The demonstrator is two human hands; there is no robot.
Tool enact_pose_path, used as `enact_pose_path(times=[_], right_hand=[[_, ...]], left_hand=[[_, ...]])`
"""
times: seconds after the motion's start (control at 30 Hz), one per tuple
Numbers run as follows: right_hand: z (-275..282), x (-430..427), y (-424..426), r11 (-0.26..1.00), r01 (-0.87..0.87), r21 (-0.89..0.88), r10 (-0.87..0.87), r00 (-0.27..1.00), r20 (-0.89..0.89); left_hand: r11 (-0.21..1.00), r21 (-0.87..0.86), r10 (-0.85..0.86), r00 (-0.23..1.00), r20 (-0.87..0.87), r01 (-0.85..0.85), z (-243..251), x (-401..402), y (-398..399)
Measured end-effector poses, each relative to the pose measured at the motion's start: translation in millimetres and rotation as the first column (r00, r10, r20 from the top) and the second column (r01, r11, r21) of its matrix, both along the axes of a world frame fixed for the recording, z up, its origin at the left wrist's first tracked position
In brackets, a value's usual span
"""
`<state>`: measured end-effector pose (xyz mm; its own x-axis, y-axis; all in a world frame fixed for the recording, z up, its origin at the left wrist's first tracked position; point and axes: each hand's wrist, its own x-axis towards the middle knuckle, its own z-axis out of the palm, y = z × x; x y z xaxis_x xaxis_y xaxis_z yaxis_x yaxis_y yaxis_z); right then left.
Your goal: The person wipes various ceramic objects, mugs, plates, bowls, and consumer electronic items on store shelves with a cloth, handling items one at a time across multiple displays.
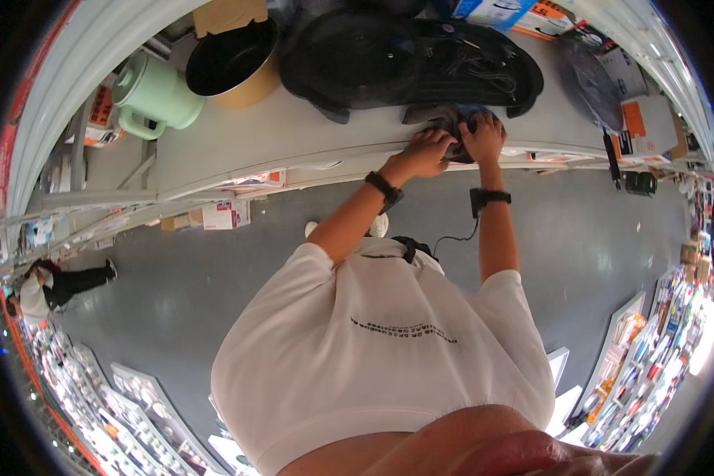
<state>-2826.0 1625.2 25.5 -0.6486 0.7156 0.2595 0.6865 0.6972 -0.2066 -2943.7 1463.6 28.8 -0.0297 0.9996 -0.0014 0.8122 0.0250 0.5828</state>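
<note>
Both hands are at the front edge of a white shelf (232,140), on a crumpled dark grey cloth (446,116). My left hand (426,153) grips the cloth's left side with bent fingers. Close beside it, my right hand (485,138) holds the cloth's right side. The fingers hide part of the cloth. Just behind it on the shelf stands a wide black electric grill pan (357,65), with a round section on the left and a long ridged section on the right. A thin coiled cord (491,74) lies in the ridged section.
Left of the pan stand a gold-sided pot (247,89) and a mint-green lidded kettle (160,95). A plastic-wrapped frying pan (589,89) and boxes (648,128) are at the right. Cartons (226,215) sit low at left. Another person (74,285) is at the far left.
</note>
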Motion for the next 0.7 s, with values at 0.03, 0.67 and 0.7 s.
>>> enact_pose_path(times=[0.03,0.67,0.7], right_hand=[[-3,-3,-12,1.000,-0.014,-0.013,0.014,1.000,-0.006],[11,-10,-36,0.969,0.237,-0.062,-0.214,0.941,0.262],[16,-3,-27,0.948,0.299,-0.113,-0.250,0.913,0.323]], left_hand=[[1.000,-0.013,0.014,1.000,-0.006,-0.014,7,-10,-15],[0.959,0.242,0.239,0.878,-0.415,-0.147,141,-245,3],[0.961,0.234,0.233,0.883,-0.407,-0.145,149,-239,5]])
